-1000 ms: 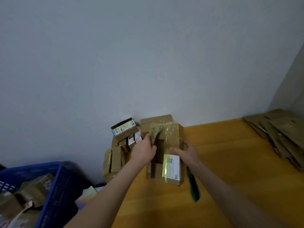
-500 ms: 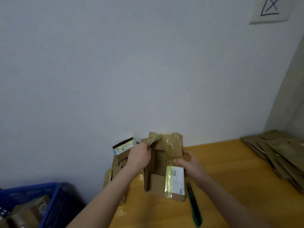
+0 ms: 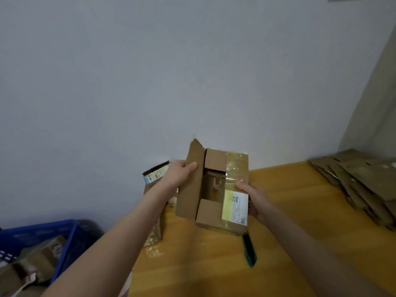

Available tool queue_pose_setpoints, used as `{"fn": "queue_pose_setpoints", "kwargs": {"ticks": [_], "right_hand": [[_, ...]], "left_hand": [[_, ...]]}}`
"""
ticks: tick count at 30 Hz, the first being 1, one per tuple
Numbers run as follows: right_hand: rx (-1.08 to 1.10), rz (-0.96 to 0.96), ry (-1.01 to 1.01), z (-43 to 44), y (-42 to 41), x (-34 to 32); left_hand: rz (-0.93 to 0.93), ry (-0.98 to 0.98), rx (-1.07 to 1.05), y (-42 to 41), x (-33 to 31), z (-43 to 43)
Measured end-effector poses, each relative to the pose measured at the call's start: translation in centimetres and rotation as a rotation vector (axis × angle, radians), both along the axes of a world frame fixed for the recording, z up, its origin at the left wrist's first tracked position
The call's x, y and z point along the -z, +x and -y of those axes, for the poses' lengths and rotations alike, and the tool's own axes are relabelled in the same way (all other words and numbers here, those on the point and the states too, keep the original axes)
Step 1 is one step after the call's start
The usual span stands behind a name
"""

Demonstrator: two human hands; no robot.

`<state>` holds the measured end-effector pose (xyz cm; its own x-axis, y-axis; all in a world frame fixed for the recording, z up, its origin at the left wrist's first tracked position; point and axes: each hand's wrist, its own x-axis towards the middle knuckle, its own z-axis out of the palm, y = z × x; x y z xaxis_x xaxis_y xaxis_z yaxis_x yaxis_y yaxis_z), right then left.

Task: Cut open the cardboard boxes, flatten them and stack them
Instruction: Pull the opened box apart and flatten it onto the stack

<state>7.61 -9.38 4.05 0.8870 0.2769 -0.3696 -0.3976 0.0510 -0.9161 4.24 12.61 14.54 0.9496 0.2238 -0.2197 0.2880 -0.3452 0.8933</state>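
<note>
A brown cardboard box (image 3: 209, 213) with a white shipping label and shiny tape is lifted above the wooden table (image 3: 289, 211), its top flaps spread apart so the hollow inside shows. My left hand (image 3: 180, 173) grips the left flap, thumb on its inner face. My right hand (image 3: 255, 199) holds the taped right flap and side by the label. A green utility knife (image 3: 249, 250) lies on the table just below the box. A stack of flattened boxes (image 3: 364, 179) lies at the far right.
Several small unopened boxes (image 3: 155, 175) stand against the white wall behind my left wrist, with crumpled tape (image 3: 153, 239) beside them. A blue plastic crate (image 3: 42, 239) holding more cardboard sits low at the left, off the table's edge.
My left hand has pulled the left flap fully outward, tearing the tape free, and the box now gapes wide. Both hands raised the box slightly; the knife has not moved.
</note>
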Motion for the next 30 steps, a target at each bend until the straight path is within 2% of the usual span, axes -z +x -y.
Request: {"fn": "queue_pose_setpoints", "kwargs": {"ticks": [2,4,8,10,14,15,17,21,23,25,27,28,30], "right_hand": [[0.046,-0.02,-0.04,0.3,-0.5,0.2],[0.09,0.073,-0.174,0.2,-0.8,0.5],[0.145,0.306,-0.464,-1.2,-1.0,1.1],[0.126,0.281,-0.539,-2.0,-1.0,1.0],[0.075,0.229,-0.908,-2.1,-1.1,1.0],[0.043,0.249,-0.919,-1.9,-1.0,1.0],[0.028,0.269,-0.795,-1.4,-0.9,0.8],[0.173,-0.018,-0.357,0.6,-0.7,1.4],[0.19,-0.124,-0.233,1.3,-1.0,1.9],[0.218,-0.148,-0.158,1.5,-1.2,2.1],[0.251,-0.057,-0.219,1.2,-1.2,2.3],[0.268,0.055,-0.334,1.0,-1.1,2.3],[0.237,0.335,-0.738,0.5,-0.5,1.9]], "left_hand": [[-0.031,-0.118,-0.035,-0.4,1.3,0.1],[-0.03,-0.173,-0.04,-1.0,2.4,0.7],[0.005,-0.031,-0.032,-1.6,4.1,2.8],[0.019,-0.007,-0.031,-1.8,4.6,3.6],[0.015,-0.073,0.02,-2.3,5.3,3.7],[0.015,-0.077,0.019,-2.3,5.4,3.4],[0.013,-0.053,0.009,-2.4,5.6,2.5],[-0.008,-0.041,0.003,-2.8,5.8,0.0],[-0.027,-0.114,-0.007,-3.0,5.8,-1.1],[-0.037,-0.189,0.011,-3.1,5.8,-1.9],[-0.039,-0.209,0.04,-3.3,5.7,-1.9],[-0.035,-0.185,0.054,-3.2,5.6,-1.7],[0.004,-0.087,0.088,-3.0,5.4,-0.9]]}}
